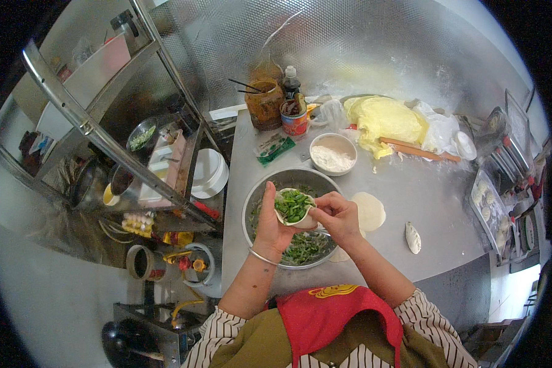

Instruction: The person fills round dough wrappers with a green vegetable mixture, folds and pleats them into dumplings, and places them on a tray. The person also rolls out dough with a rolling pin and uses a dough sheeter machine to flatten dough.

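My left hand [272, 225] cups a round dough wrapper [303, 221] heaped with chopped green filling [294, 205]. The fingers of my right hand [338, 214] pinch the wrapper's right edge. Both hands are above a large steel bowl [253, 193], which holds more chopped greens [306, 248]. A utensil partly shows under my right hand. Flat dough rounds [369, 211] lie on the metal table, beside and partly behind my right forearm. Farther right on the table is one pleated, closed dumpling [413, 238].
Behind the steel bowl stand a bowl of flour [333, 155], a brown jar [264, 105], an opened can [295, 118] and a green packet [276, 149]. Yellow cloth or plastic [386, 122] and wooden rods [418, 149] lie at the back. A tray of dumplings [486, 211] is right; a metal rack [119, 147] stands left.
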`<act>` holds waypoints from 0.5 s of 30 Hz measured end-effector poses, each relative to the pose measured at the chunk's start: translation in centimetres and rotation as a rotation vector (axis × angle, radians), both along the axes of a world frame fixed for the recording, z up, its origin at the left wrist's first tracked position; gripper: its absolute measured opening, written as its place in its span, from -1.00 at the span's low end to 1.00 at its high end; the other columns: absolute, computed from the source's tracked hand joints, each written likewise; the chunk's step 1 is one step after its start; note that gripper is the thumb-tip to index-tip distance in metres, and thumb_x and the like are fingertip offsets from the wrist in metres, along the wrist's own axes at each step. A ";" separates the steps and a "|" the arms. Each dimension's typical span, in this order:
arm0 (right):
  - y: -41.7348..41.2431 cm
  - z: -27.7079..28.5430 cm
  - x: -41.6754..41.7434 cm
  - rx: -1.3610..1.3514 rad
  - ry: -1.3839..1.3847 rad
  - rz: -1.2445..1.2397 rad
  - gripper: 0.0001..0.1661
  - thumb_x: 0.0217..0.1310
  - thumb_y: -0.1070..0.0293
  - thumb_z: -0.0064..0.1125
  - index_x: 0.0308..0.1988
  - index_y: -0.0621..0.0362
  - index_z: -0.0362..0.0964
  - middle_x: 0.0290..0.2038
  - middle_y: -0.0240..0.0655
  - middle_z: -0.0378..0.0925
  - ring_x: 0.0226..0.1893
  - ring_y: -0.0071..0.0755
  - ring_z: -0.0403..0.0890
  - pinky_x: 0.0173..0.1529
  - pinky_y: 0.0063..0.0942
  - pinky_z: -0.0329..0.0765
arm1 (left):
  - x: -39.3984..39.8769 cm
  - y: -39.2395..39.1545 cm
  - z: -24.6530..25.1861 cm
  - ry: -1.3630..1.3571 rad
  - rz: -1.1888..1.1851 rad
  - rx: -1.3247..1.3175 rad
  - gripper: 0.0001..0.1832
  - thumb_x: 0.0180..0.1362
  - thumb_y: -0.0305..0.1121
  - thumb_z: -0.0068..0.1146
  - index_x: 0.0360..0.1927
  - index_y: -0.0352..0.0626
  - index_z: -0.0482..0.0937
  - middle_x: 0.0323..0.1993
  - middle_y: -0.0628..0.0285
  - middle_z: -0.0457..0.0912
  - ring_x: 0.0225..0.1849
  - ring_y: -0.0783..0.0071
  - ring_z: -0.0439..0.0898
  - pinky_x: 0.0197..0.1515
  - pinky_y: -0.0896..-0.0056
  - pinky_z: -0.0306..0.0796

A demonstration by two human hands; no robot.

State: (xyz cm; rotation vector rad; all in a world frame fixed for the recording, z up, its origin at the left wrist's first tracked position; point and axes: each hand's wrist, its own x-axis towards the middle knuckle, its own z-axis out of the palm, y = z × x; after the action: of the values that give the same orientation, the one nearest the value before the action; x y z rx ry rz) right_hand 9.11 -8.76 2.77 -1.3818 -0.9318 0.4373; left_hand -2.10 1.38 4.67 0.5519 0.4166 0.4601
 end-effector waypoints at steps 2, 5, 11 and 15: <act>0.0 -0.4 0.1 0.023 0.000 -0.034 -0.89 -0.09 0.49 0.28 -0.45 0.27 0.52 -0.51 -0.39 0.44 -0.58 -0.66 0.35 -0.51 -0.66 0.30 | 0.1 -0.1 0.1 0.009 0.003 0.002 -0.31 0.09 0.33 -0.25 -0.19 -0.15 0.46 -0.27 0.16 0.58 -0.25 0.29 0.60 -0.21 0.04 0.50; 0.4 -1.1 0.0 0.043 -0.063 -0.091 -0.90 -0.08 0.51 0.26 -0.50 0.27 0.47 -0.52 -0.33 0.43 -0.59 -0.55 0.39 -0.51 -0.59 0.33 | 0.5 -0.3 0.2 0.007 0.012 -0.016 -0.33 0.09 0.33 -0.25 -0.23 -0.14 0.47 -0.30 0.19 0.58 -0.27 0.32 0.59 -0.24 0.13 0.50; 1.3 0.0 -0.9 0.136 -0.567 -0.149 -0.88 -0.07 0.56 0.19 -0.42 0.24 0.40 -0.54 -0.20 0.36 -0.55 -0.21 0.43 -0.46 -0.43 0.39 | 1.2 -0.2 -1.5 -0.019 0.096 -0.187 -0.28 0.08 0.35 -0.30 -0.28 -0.20 0.49 -0.31 0.10 0.57 -0.26 0.25 0.56 -0.17 0.11 0.45; 0.3 1.1 -1.1 0.109 -0.760 -0.003 -0.78 -0.09 0.52 0.22 -0.33 0.24 0.40 -0.48 -0.17 0.37 -0.49 -0.13 0.44 -0.40 -0.35 0.42 | 1.2 0.2 -2.0 -0.030 0.161 -0.232 -0.28 0.09 0.33 -0.30 -0.33 -0.22 0.50 -0.34 0.08 0.58 -0.27 0.21 0.56 -0.19 0.15 0.46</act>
State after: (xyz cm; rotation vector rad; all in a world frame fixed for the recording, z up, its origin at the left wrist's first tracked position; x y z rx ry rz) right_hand 8.04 -8.46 3.88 -1.4649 -1.5374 -0.1694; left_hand -0.88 1.57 2.69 0.2872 0.4802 0.5654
